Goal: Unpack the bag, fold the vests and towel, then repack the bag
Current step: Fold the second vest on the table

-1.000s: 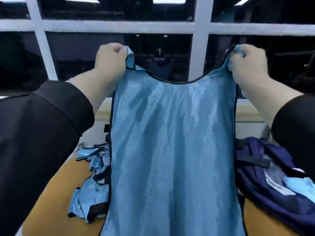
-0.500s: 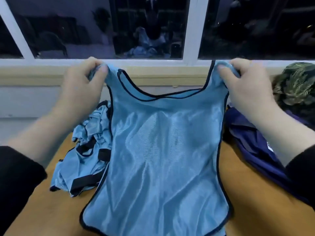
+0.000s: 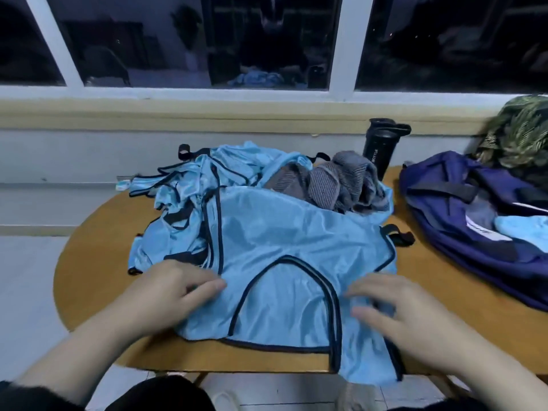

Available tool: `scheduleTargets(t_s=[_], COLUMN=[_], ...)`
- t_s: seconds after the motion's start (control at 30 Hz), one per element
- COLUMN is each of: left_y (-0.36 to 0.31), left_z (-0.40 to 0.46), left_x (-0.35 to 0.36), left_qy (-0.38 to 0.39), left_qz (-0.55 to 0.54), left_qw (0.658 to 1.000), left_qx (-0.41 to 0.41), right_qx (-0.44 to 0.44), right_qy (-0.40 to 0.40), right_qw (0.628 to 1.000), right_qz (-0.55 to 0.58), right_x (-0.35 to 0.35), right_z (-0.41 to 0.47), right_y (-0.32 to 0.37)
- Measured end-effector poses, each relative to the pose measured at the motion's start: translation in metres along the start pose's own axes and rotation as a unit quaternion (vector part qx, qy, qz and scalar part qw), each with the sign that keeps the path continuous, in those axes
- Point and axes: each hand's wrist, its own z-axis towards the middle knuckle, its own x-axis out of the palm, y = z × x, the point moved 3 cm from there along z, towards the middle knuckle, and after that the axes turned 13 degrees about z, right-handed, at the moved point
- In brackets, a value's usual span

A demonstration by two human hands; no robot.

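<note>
Round wooden table (image 3: 89, 262) under dark window (image 3: 178, 40); left hand (image 3: 175, 287), right hand (image 3: 406, 312) flat on vest (image 3: 281, 232), grip released.

Vest (image 3: 281, 247) on table (image 3: 89, 262), towel (image 3: 335, 182) behind, bag (image 3: 462, 209) right

- A single head-worn view looks forward and steeply down, close over the wooden table (image 3: 89, 277).
- It faces the dark window (image 3: 192, 40) beyond the table's far edge.
- Both forearms enter from the bottom edge.
</note>
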Motion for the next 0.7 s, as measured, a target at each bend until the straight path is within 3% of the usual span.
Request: scheduleTargets(t_s=[0.07,0.13,0.27,0.4,0.63,0.7], left_y=[-0.008,-0.019,-0.038,-0.052,-0.11,-0.107], left_z=[0.01,0.025,0.047,0.054,0.065,0.08], left_x=[0.005,0.014,0.039,0.064,0.058,0.037], left_qy=[-0.087,-0.099,-0.019,0.1,0.153,0.077], left_qz=[0.01,0.015,0.051,0.062,0.081,0.071], left_qw=[0.996,0.994,0.997,0.993,0.984,0.992], left_qx=[0.009,0.043,0.056,-0.025,-0.05,-0.066], right_qx=[0.0,0.028,0.141,0.166,0.177,0.174], right_qy=[-0.098,-0.139,-0.071,-0.015,0.054,-0.034], right_qw=[0.994,0.989,0.986,0.981,0.979,0.983], right_qz=[0.042,0.036,0.043,-0.102,-0.089,-0.049], right_x=[0.0,0.006,0.03,0.039,-0.004,-0.021], right_z=[0.012,0.027,0.049,0.051,0.044,0.054], right_y=[-0.011,-0.019,-0.031,-0.053,-0.08,-0.076])
